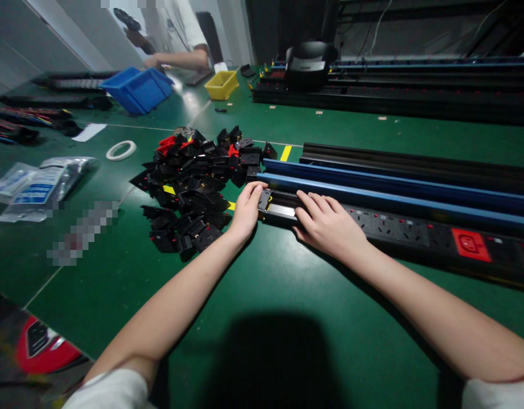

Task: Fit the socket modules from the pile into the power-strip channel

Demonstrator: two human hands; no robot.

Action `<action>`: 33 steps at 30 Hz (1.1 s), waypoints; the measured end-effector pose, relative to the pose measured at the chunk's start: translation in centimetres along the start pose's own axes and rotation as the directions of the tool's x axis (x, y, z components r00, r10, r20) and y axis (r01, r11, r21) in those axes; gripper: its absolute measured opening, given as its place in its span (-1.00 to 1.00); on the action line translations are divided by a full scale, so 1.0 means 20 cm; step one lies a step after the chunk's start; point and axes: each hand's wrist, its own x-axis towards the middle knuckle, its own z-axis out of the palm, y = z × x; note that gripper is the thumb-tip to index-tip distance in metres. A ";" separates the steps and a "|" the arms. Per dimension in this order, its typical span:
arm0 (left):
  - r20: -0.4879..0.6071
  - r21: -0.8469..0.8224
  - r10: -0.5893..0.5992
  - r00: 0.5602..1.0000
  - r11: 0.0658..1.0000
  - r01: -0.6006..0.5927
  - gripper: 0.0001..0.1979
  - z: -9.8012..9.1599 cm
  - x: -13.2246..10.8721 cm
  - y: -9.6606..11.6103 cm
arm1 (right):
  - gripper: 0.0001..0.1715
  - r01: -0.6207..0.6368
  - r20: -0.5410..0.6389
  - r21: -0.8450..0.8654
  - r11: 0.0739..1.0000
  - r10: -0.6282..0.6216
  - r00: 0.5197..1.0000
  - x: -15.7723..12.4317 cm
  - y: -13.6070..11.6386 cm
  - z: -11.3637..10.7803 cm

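A long black power strip [409, 228] lies across the green table, with several black sockets and one red socket [470, 244] fitted in it. At its left end my left hand [244, 213] is closed on a black socket module [264, 199], held at the channel's opening. My right hand [330, 224] grips the strip just to the right, its fingers bent over the top and the thumb at the near side. Between the hands the bare inside of the channel [283, 209] shows. The left palm and part of the module's lower side are hidden.
A heap of loose black modules [202, 190] lies left of my hands. Behind the strip run blue rails [372, 190] and a black rail [385, 165]. Farther off are a tape roll [121, 150], plastic bags [44, 182], a blue bin [136, 91], a yellow bin [221, 85] and another person [180, 57].
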 end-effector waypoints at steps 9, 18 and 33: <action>0.025 -0.056 -0.033 0.999 0.998 0.035 -0.71 0.02 0.00 -0.01 | -0.26 -0.218 0.038 0.317 0.923 0.217 0.975 0.01 0.03 -0.03; 0.046 0.001 -0.023 0.999 1.000 0.023 -0.62 0.03 -0.01 -0.04 | -0.28 -0.183 0.043 0.246 0.952 0.178 0.983 0.00 0.02 -0.02; 0.083 0.240 0.042 0.996 0.969 -0.061 -0.61 0.02 -0.06 0.00 | -0.28 -0.176 0.049 0.216 0.961 0.169 0.984 0.00 0.02 -0.02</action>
